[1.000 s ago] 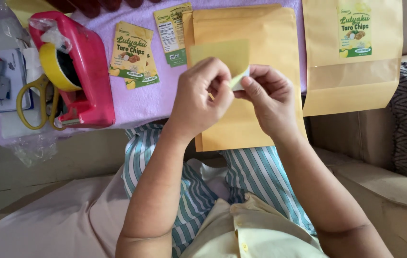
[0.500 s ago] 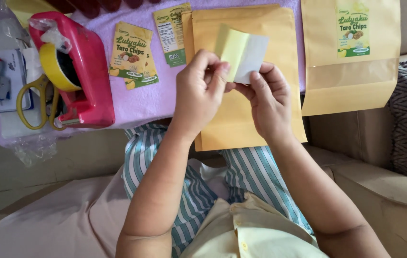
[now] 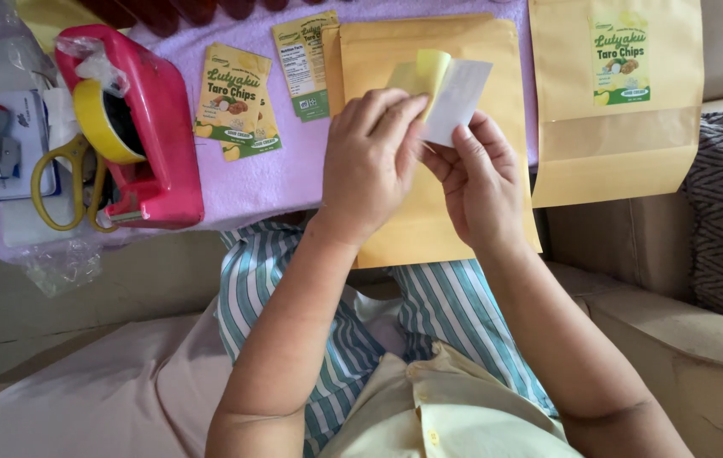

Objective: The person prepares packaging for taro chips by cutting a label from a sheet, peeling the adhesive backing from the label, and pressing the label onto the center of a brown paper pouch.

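From the head view, the left hand (image 3: 370, 161) pinched the yellow backing sheet (image 3: 417, 75) between thumb and fingers, while the right hand (image 3: 476, 182) gripped the white sticker label (image 3: 456, 100), the two parted at the top. Both were held above a blank brown pouch (image 3: 404, 51) lying on the purple-covered counter (image 3: 294, 178). A red tape dispenser (image 3: 154, 127) and yellow-handled scissors (image 3: 60, 182) sat well apart to the left.

Both forearms raised side by side, left hand (image 3: 370, 161) curled with fingertips pinched together, right hand (image 3: 480, 182) just beside it, palm up, thumb and fingers pinching.
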